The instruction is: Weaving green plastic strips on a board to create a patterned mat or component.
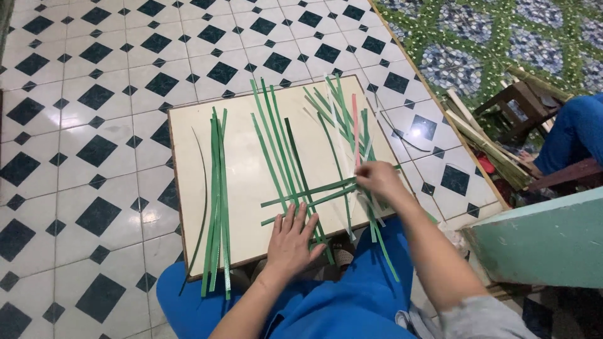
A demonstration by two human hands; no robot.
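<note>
A: OK, near to far. What's closest?

B: Blue trousers (326,307), person seated w/ a cream board (245,182) on the lap. Left hand (290,242) lies flat, fingers spread, palm down on the near ends of the green upright strips (276,144). Nothing grasped, just pinning them.

A: And the rt?

B: Right hand (377,177) is a bit farther out, fingers pinched on the ends of two green cross strips (311,194) that run sideways over the uprights. Looks to me like the start of a weave: cross strips being laid in.

A: Next move needs what?

B: My guess: uprights kept flat and in order while each crosser goes over/under in turn. Slippery, thin stuff, so steady pressure from the left.

A: Rest of the strips?

B: Spare green bundle (217,201) on the board's left side, well apart from both hands. Mixed green, pale and one pink strip (355,129) beyond the rt hand. Farther still: black-and-white tiled floor (94,94), small wooden stool (521,100).
</note>
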